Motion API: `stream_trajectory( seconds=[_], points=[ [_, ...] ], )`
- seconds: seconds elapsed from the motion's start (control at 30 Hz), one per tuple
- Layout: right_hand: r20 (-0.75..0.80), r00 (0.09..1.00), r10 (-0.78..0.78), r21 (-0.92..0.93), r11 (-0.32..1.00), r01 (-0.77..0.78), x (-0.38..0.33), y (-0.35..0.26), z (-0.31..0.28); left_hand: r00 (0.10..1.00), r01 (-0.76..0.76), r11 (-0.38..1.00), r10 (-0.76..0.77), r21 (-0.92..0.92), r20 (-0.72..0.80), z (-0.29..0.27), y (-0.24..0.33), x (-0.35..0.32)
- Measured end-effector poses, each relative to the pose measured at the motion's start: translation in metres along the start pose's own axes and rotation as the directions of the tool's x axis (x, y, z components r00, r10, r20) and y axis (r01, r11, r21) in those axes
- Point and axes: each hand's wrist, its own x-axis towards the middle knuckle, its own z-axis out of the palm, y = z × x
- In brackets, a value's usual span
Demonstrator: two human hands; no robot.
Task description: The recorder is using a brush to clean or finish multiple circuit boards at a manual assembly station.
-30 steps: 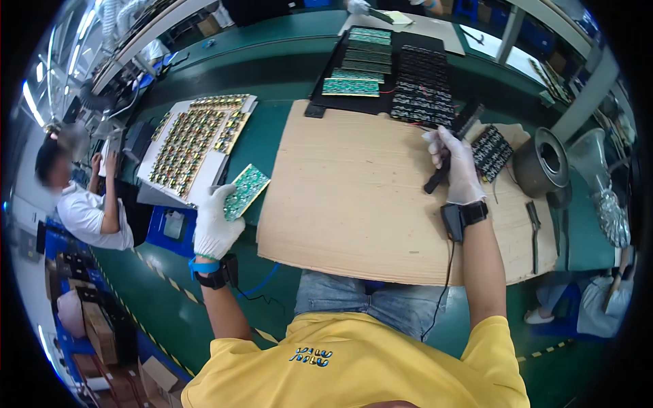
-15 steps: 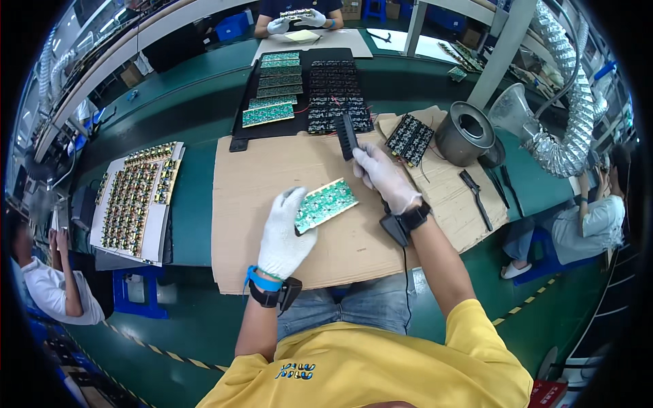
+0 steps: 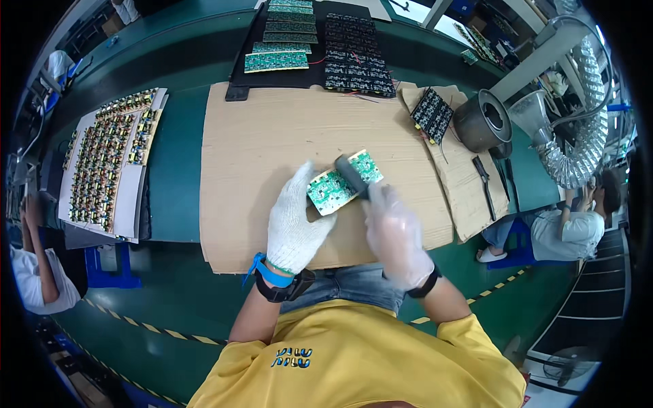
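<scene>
My left hand (image 3: 296, 221), in a white knitted glove, grips the left end of a green circuit board (image 3: 331, 192) between thumb and fingers. Pale edge strips run along the board, which is held over the brown cardboard (image 3: 262, 149). My right hand (image 3: 396, 234), in a thin translucent glove, is closed around the handle of a black brush (image 3: 352, 178). The brush lies across the board's face, its bristle side hidden against it. Motion slightly blurs the right hand.
Beyond the cardboard, a black mat holds green boards (image 3: 277, 62) and black boards (image 3: 358, 58). Component-filled boards (image 3: 112, 166) lie left. At right are a black board (image 3: 432, 115), a metal pot (image 3: 483, 121), another brush (image 3: 484, 187) and a silver duct (image 3: 588, 129). People sit both sides.
My right hand has brought the brush down from beyond the board onto its face. The board has tilted more steeply upward to the right. The head view has shifted nearer.
</scene>
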Motion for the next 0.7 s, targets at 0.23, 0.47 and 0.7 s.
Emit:
stream_trajectory(
  seconds=[0.23, 0.47, 0.7],
  points=[
    [-0.125, 0.992, -0.032, -0.043, 0.999, 0.027, 0.016, 0.019, 0.0, 1.0, -0.007, 0.999, 0.008, 0.04, -0.017, -0.004, 0.004, -0.009],
    [-0.119, 0.987, -0.112, -0.305, 0.95, 0.071, 0.019, 0.027, 0.001, 1.0, -0.015, 0.995, 0.016, 0.098, -0.012, -0.003, 0.003, -0.006],
    [-0.099, 0.983, -0.156, -0.078, 0.986, 0.149, -0.003, 0.017, -0.001, 1.0, 0.01, 0.996, -0.009, 0.083, -0.011, 0.0, 0.002, -0.003]
  ],
)
